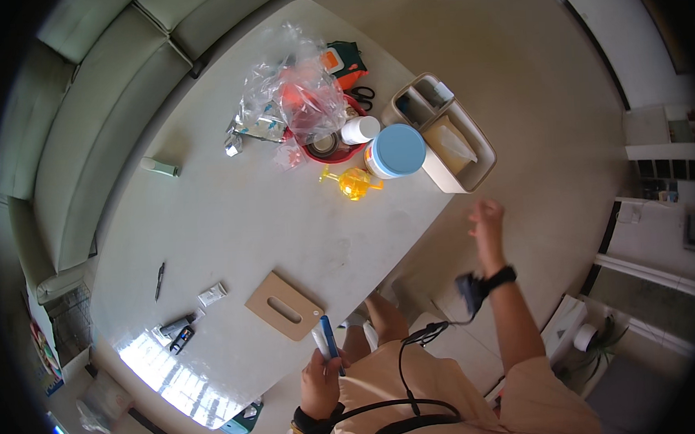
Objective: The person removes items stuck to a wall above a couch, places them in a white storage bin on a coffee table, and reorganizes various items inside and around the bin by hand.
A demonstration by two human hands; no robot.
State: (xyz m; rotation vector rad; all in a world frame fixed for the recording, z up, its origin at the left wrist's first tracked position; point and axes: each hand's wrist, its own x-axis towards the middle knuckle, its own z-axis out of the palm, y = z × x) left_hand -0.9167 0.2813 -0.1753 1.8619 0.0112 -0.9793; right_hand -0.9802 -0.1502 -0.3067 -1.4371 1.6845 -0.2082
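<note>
My left hand point(320, 376) is closed around a blue pen point(329, 336) and a whitish slim object point(320, 343), held side by side near the table's front edge. Just beyond them lies a tan lid point(278, 306) with an oval slot, flat on the table. My right hand point(488, 224) is off the table's edge, slightly blurred, its fingers loosely curled and apart with nothing visible in them. Closest to it is a beige divided tissue box point(448, 179) without a cover. A pack of tissues point(450, 144) sits in its long compartment, and small items lie in the other compartments.
A blue-lidded tub point(400, 150) and a yellow translucent toy-like object point(354, 183) stand beside the box. Behind are a red basket point(338, 157), clear plastic bags point(312, 101) and black-handled scissors point(363, 97). A pen point(160, 281) lies at left. A cable point(401, 367) crosses my front.
</note>
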